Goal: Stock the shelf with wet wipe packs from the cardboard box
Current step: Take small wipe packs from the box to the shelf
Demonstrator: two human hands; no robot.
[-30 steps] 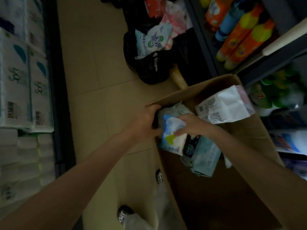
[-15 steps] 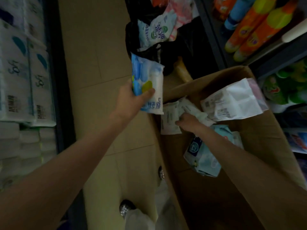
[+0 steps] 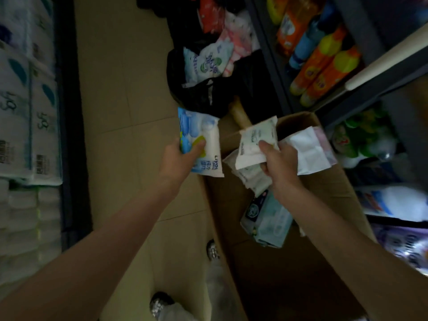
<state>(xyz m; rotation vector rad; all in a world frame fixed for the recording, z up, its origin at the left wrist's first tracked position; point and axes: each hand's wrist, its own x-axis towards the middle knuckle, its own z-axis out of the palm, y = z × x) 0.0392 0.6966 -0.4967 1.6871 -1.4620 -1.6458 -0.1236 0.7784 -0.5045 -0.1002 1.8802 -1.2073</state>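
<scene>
A pale teal pack (image 3: 266, 224) lies low inside the open brown cardboard box (image 3: 324, 181) on the floor. Above the box's left edge, the right hand (image 3: 279, 163) is clamped on a white wet wipe pack (image 3: 257, 141). Just left of that edge, the left hand (image 3: 178, 158) grips a blue-and-white wet wipe pack (image 3: 203, 140). Beyond sits a black bag (image 3: 199, 93) of packs; orange bottles (image 3: 324, 66) fill the dark shelf (image 3: 273, 54) at right.

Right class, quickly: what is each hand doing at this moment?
Left hand: closed on a blue and white wipe pack, held over the floor.
Right hand: closed on a white pack, above the cardboard box.
</scene>
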